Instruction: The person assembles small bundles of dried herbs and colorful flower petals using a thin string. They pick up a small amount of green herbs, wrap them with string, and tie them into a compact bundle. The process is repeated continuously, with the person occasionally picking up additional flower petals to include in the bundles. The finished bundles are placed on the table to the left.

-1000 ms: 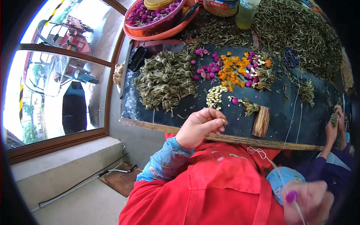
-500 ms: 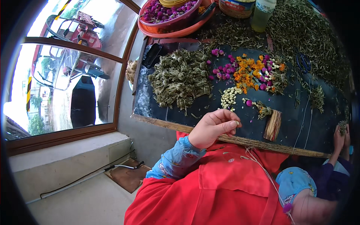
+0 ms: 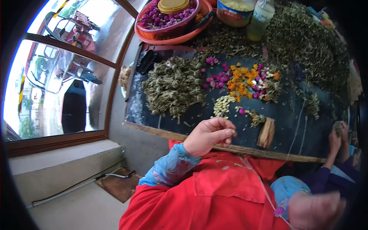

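Observation:
My left hand (image 3: 211, 135) is raised over the table's front edge, thumb pressed to the forefinger. Anything in that pinch is too small to make out. Low on the right, my right hand (image 3: 315, 211) is smeared by motion, its fingers unreadable. A pale string (image 3: 264, 185) hangs down across my red apron (image 3: 218, 180), with a purple flower (image 3: 279, 211) on it beside my right wrist. Beyond my left hand lie white buds (image 3: 223, 106), orange flowers (image 3: 242, 82) and loose purple flowers (image 3: 217, 80). A small tied herb bundle (image 3: 256, 119) touches a wooden block (image 3: 266, 133).
Many dried herb bundles (image 3: 174, 86) are heaped at left on the dark table (image 3: 245, 134). Behind stand a basin of purple flowers (image 3: 168, 19), a tub (image 3: 234, 13) and a bottle (image 3: 260, 19). Loose herbs (image 3: 306, 42) cover the back right. Another person's hands (image 3: 337, 142) hold a sprig at right.
The whole view has shifted, so the table sits a little lower and further left. My right hand has moved and is now blurred; my left hand keeps its pinch.

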`<state>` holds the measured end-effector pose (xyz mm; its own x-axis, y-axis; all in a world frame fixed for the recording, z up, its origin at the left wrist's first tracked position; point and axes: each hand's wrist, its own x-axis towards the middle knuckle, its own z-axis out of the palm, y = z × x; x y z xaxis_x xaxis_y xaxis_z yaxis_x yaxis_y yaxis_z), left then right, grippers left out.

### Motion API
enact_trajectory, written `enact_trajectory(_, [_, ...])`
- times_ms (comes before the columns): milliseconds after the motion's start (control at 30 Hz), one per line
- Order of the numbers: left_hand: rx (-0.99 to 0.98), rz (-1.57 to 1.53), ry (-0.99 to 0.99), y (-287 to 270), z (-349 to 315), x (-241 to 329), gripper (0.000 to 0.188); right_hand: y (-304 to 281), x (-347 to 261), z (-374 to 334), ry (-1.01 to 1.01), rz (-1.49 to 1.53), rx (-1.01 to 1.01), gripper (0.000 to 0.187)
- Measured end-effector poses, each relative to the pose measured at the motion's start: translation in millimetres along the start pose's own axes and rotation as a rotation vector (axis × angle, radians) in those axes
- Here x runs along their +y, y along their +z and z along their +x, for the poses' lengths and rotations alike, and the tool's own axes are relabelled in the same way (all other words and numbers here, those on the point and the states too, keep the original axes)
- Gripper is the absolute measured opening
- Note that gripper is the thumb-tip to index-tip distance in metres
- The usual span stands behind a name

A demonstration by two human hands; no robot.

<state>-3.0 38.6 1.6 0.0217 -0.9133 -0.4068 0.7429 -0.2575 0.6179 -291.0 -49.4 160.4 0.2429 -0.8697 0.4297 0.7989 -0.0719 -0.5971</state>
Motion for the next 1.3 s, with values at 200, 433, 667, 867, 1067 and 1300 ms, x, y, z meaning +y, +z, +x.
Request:
enact_trajectory(200, [-0.077,-0.111,0.008,1,3,0,0.01,-32,121,-18,0.508,-0.668,-0.171,0.018])
enact_trajectory(433, [-0.107,-0.225,0.018,-2,4,-7,0.007,-41,164,-40,0.506,-0.97,-0.361,0.013])
enact_trajectory(667, [-0.066,-0.195,0.024,-3,3,-7,0.007,-43,163,-41,0.483,-0.964,-0.392,0.015])
enact_trajectory(867, [-0.081,-0.214,0.008,-1,3,-7,0.007,-41,161,-41,0.481,-0.966,-0.372,0.015])
enact_trajectory(1067, [-0.082,-0.191,0.019,-1,3,-9,0.007,-43,162,-44,0.478,-0.962,-0.358,0.015])
enact_trajectory(1300, [-0.101,0.004,0.05,4,3,-9,0.009,-46,163,-47,0.509,-0.911,-0.336,0.019])
